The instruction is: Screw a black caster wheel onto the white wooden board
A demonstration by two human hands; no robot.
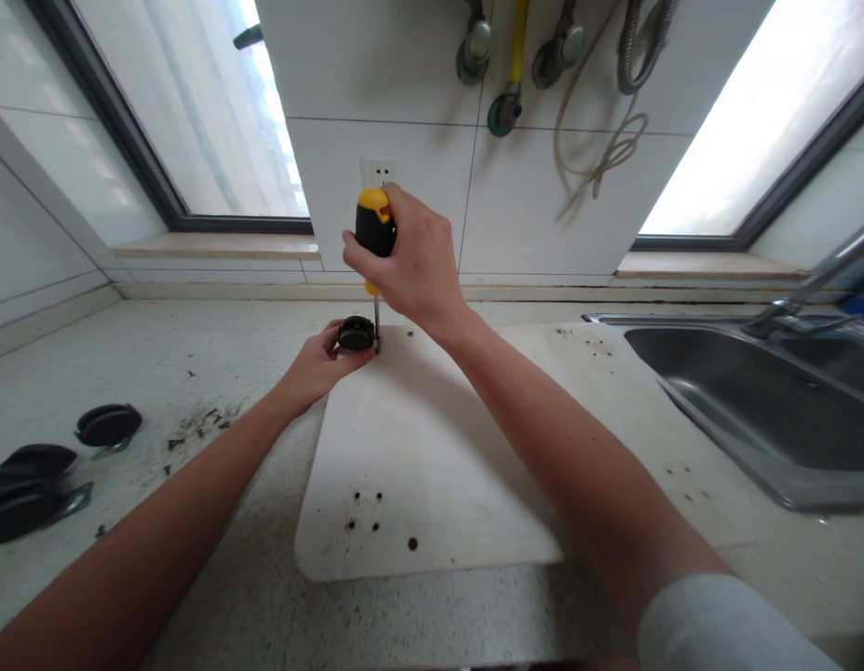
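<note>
A white board [432, 447] with rounded corners and groups of screw holes lies flat on the speckled counter. At its far left corner sits a black caster wheel [355, 333] with a metal plate. My left hand [324, 363] grips this caster from the left, fingers closed around it. My right hand [421, 256] is wrapped around the yellow and black handle of a screwdriver [374, 224], held upright. The screwdriver's shaft points down beside the wheel, its tip at the caster's plate. Whether the tip sits in a screw head is too small to tell.
Several black caster wheels [108, 426] lie on the counter at the left, near scattered dark screws [194, 427] and dirt. A steel sink [746, 401] with a faucet [788, 312] is at the right. Behind is a tiled wall with a socket [380, 171], pipe valves [505, 112] and a looped cord [613, 154].
</note>
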